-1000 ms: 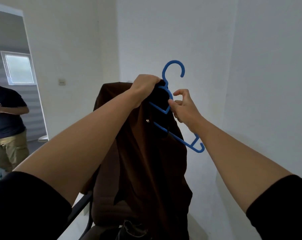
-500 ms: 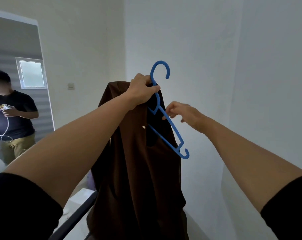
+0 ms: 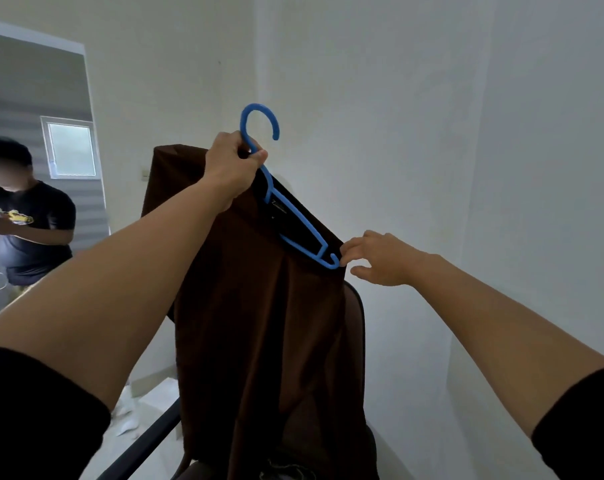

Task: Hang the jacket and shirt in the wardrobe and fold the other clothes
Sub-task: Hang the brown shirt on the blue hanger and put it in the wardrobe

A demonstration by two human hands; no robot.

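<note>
A dark brown jacket (image 3: 259, 323) hangs in the air in front of me on a blue plastic hanger (image 3: 295, 216). My left hand (image 3: 233, 164) grips the hanger's neck just under the hook and holds it up together with the jacket's collar. The hanger's right arm lies bare on the dark lining and slopes down to the right. My right hand (image 3: 380, 259) is at that arm's lower tip, where its fingertips pinch the jacket's shoulder edge. The jacket's left shoulder stands up behind my left hand.
A dark chair (image 3: 357, 341) stands behind and below the jacket. A black rail (image 3: 144, 445) crosses the lower left. A person in a black T-shirt (image 3: 26, 216) stands at the left in a doorway. White walls close in ahead and on the right.
The hanger has swung so that its right arm lies lower and further right. My right hand slid down along it from the middle to its tip. My left hand kept its grip under the hook.
</note>
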